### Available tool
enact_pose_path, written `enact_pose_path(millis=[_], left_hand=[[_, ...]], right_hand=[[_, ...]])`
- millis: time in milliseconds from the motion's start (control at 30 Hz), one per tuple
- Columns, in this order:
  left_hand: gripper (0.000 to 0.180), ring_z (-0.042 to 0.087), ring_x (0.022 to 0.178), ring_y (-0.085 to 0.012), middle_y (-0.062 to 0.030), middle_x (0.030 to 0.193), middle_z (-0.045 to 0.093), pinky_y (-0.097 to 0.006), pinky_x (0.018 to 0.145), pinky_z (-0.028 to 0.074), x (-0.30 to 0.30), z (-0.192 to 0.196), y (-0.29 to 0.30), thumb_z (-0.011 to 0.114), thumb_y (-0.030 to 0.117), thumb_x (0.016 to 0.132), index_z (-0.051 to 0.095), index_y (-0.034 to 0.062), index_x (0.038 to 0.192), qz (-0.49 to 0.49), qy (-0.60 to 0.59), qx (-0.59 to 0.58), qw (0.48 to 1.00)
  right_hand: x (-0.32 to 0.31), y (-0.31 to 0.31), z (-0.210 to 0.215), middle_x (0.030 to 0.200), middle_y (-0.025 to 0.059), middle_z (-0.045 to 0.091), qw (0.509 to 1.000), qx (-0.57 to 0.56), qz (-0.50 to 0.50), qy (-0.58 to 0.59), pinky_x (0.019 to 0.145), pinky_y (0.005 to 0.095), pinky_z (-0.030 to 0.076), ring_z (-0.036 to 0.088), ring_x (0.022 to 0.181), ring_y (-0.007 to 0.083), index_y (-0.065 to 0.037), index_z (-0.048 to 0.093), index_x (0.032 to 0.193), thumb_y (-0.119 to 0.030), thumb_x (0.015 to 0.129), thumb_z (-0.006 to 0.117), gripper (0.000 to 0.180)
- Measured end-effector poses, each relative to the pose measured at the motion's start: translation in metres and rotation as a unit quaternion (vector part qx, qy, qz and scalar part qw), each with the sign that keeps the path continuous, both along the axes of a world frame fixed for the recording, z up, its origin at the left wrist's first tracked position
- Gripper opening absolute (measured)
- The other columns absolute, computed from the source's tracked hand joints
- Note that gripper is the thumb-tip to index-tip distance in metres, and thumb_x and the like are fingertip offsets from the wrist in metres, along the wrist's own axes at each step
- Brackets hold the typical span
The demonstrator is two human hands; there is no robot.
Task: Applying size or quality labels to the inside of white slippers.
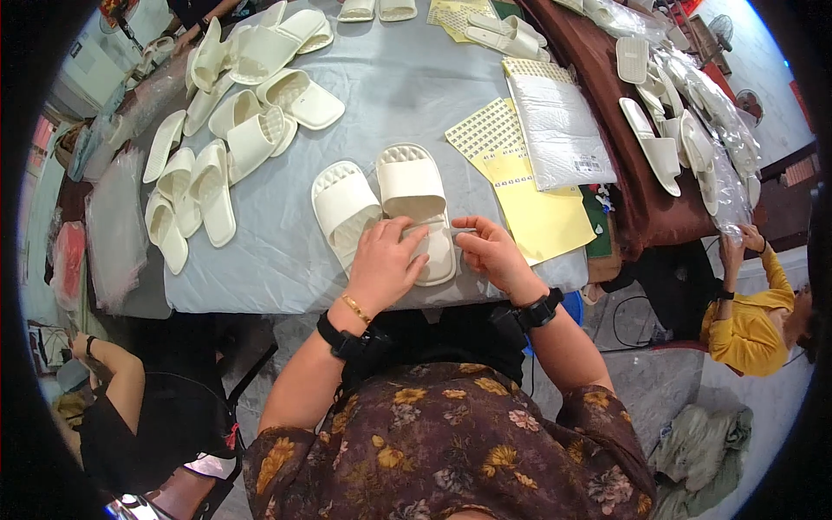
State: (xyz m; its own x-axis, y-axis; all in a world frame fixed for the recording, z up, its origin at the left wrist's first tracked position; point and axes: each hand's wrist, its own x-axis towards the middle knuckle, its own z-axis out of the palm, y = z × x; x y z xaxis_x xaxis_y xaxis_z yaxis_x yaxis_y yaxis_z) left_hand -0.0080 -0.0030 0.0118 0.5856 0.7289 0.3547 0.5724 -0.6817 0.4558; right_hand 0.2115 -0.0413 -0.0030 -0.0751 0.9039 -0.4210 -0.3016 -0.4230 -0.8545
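Note:
Two off-white slippers lie side by side in front of me, a left slipper [345,201] and a right slipper [414,182], toes pointing away. Across their heel ends rests my left hand [386,258], its fingers bent and apart, touching the footbeds. At the outer edge of the right slipper is my right hand [492,251]. Its fingers are curled together at the tips; whatever they pinch is too small to name. Right of the slippers lie yellow sticker sheets [542,221], partly under a white padded packet [562,130].
More off-white slippers [251,143] are heaped at the left of the grey-covered table [260,286]. On the right, a brown-covered table [646,212] bears slippers and clear plastic bags. A co-worker in a yellow sleeve [754,334] handles plastic there; another person [130,416] sits at lower left.

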Motion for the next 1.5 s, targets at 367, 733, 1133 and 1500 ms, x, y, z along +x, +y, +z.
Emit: enact_pose_path(millis=[367,733,1133,1500], left_hand=[[0.050,0.046,0.117,-0.0372,-0.0206,0.124,0.052,-0.049,0.098,0.036,0.000,-0.003,-0.007,0.069,0.035,0.082,0.061,0.0076,0.123,0.160,0.039,-0.001,0.986],[0.056,0.048,0.111,-0.0408,-0.0244,0.115,0.052,-0.050,0.092,0.040,-0.013,0.008,0.014,0.071,0.037,0.080,0.056,-0.0065,0.112,0.208,-0.004,0.040,0.977],[0.050,0.049,0.119,-0.0398,-0.0255,0.122,0.057,-0.044,0.103,0.038,-0.176,0.099,0.143,0.066,0.031,0.089,0.059,-0.0058,0.122,0.343,0.002,0.053,0.938],[0.054,0.028,0.140,-0.0405,-0.0221,0.149,0.036,-0.050,0.115,0.023,-0.128,-0.025,0.044,0.065,0.023,0.087,0.051,0.0022,0.135,0.208,0.054,-0.026,0.976]], right_hand=[[0.001,-0.002,-0.002,0.072,-0.0008,0.052,1.000,-0.020,-0.014,0.001,0.052,0.0230,0.040,0.051,0.058,0.0082,0.001,0.051,0.125,-0.016,0.095,0.059,0.036],[0.001,-0.003,-0.003,0.070,0.0014,0.054,1.000,-0.011,-0.017,-0.011,0.053,0.0249,0.043,0.053,0.058,0.0104,0.000,0.049,0.124,-0.013,0.093,0.058,0.035],[-0.003,-0.001,-0.014,0.074,0.0013,0.055,1.000,-0.003,-0.006,0.006,0.053,0.0260,0.048,0.054,0.061,0.0098,-0.001,0.049,0.129,-0.016,0.094,0.058,0.039],[0.138,-0.020,0.090,0.088,0.0031,0.060,0.914,0.208,-0.301,-0.174,0.062,0.0251,0.051,0.058,0.071,0.0095,0.000,0.055,0.122,-0.016,0.093,0.060,0.033]])
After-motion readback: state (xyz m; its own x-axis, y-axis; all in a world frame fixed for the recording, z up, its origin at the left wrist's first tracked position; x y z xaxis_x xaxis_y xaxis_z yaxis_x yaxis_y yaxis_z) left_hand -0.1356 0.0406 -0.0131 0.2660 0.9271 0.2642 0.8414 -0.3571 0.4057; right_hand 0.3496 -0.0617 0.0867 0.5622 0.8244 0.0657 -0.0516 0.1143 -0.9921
